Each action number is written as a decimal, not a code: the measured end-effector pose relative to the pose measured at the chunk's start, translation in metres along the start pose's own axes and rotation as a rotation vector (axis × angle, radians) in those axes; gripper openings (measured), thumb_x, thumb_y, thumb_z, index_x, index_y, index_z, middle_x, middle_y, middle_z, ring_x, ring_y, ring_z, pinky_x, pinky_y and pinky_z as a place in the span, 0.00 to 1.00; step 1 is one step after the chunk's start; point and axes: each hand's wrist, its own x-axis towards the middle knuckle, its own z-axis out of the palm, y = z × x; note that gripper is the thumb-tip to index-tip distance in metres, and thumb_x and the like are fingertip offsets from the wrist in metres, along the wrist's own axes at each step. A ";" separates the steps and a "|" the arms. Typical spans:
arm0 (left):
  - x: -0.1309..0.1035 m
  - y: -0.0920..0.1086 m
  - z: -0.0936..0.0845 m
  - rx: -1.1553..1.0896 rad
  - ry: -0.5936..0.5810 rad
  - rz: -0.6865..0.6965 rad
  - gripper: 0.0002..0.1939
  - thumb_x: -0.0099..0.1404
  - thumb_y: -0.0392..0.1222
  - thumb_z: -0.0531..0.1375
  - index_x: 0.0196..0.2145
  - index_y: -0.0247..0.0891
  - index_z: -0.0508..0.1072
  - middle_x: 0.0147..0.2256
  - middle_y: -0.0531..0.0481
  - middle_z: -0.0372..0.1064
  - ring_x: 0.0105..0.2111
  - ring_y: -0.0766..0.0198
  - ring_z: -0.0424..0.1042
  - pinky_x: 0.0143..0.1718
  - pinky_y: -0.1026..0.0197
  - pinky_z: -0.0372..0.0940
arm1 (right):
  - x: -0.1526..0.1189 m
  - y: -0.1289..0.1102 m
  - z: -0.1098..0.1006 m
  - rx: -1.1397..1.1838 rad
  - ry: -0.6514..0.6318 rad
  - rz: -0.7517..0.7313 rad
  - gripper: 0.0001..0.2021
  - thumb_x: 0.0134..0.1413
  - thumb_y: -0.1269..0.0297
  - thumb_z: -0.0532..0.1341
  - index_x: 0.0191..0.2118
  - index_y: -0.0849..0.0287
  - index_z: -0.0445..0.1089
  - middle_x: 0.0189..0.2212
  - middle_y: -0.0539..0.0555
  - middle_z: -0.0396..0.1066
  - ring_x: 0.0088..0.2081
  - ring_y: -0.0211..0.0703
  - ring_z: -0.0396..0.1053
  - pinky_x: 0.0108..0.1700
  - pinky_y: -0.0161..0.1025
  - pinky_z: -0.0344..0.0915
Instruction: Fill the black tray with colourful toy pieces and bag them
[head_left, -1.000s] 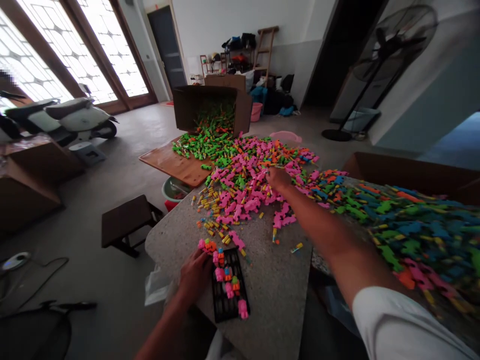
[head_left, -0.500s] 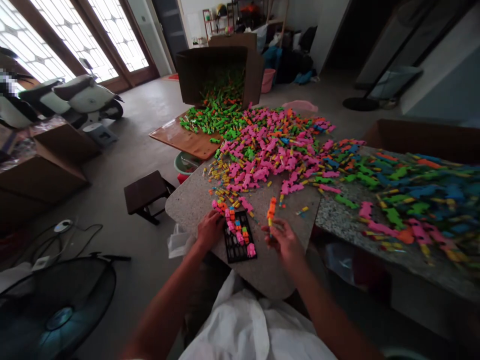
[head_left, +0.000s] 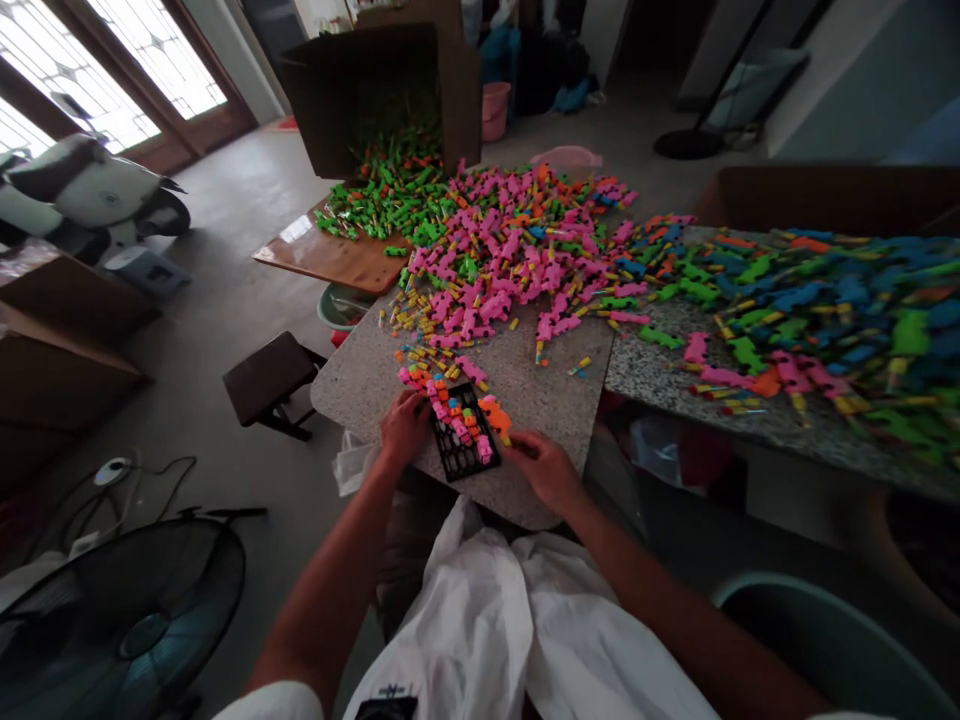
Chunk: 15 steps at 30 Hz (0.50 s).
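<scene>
A black slotted tray (head_left: pixel 460 460) lies on the speckled stone table (head_left: pixel 538 494), with small pink, orange and blue pieces standing in some of its slots. My left hand (head_left: pixel 405 428) rests at the tray's upper left edge, beside the row of pieces; its fingertips are partly hidden, so a hold cannot be made out. Closed in a pinch, my right hand (head_left: pixel 541 462) holds an orange piece (head_left: pixel 495 415) with a yellow end, just over the tray's right edge. Beyond the tray spreads a large heap of pink pieces (head_left: pixel 495 270).
Green pieces spill from a cardboard box (head_left: pixel 461 90) onto a wooden board (head_left: pixel 352 262). More coloured pieces cover the granite counter (head_left: pixel 645 375) at right. A dark stool (head_left: pixel 270 378) and a fan (head_left: pixel 142 630) stand at left.
My right hand has moved left to the tray, and the orange piece has turned from upright to slanting. The whole view has shifted, with the table appearing higher and further left.
</scene>
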 end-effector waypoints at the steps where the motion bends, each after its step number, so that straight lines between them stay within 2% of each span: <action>1: 0.000 0.000 0.000 0.002 -0.002 -0.001 0.14 0.75 0.43 0.60 0.53 0.45 0.82 0.59 0.45 0.77 0.57 0.52 0.76 0.56 0.54 0.70 | 0.002 0.001 -0.001 -0.049 0.018 -0.056 0.17 0.51 0.48 0.71 0.43 0.53 0.83 0.41 0.54 0.81 0.43 0.50 0.76 0.49 0.47 0.73; 4: 0.001 -0.001 0.001 0.012 0.004 0.005 0.14 0.75 0.43 0.59 0.53 0.44 0.82 0.58 0.44 0.77 0.57 0.52 0.76 0.56 0.54 0.70 | 0.004 0.004 -0.002 -0.114 0.025 -0.071 0.17 0.56 0.48 0.68 0.44 0.54 0.82 0.41 0.55 0.81 0.42 0.50 0.76 0.48 0.47 0.73; 8: 0.003 -0.001 0.002 0.025 0.002 0.002 0.14 0.75 0.43 0.60 0.53 0.46 0.82 0.58 0.46 0.77 0.57 0.52 0.76 0.55 0.55 0.70 | -0.001 0.011 -0.001 -0.194 -0.108 0.025 0.16 0.61 0.50 0.67 0.48 0.54 0.81 0.35 0.54 0.81 0.38 0.52 0.78 0.43 0.45 0.74; 15: 0.003 0.000 0.003 0.016 0.011 -0.012 0.14 0.75 0.43 0.60 0.53 0.45 0.83 0.58 0.44 0.77 0.57 0.51 0.76 0.57 0.53 0.70 | -0.003 0.012 0.003 -0.511 -0.235 -0.205 0.11 0.71 0.60 0.61 0.49 0.55 0.80 0.45 0.58 0.82 0.48 0.53 0.78 0.53 0.46 0.72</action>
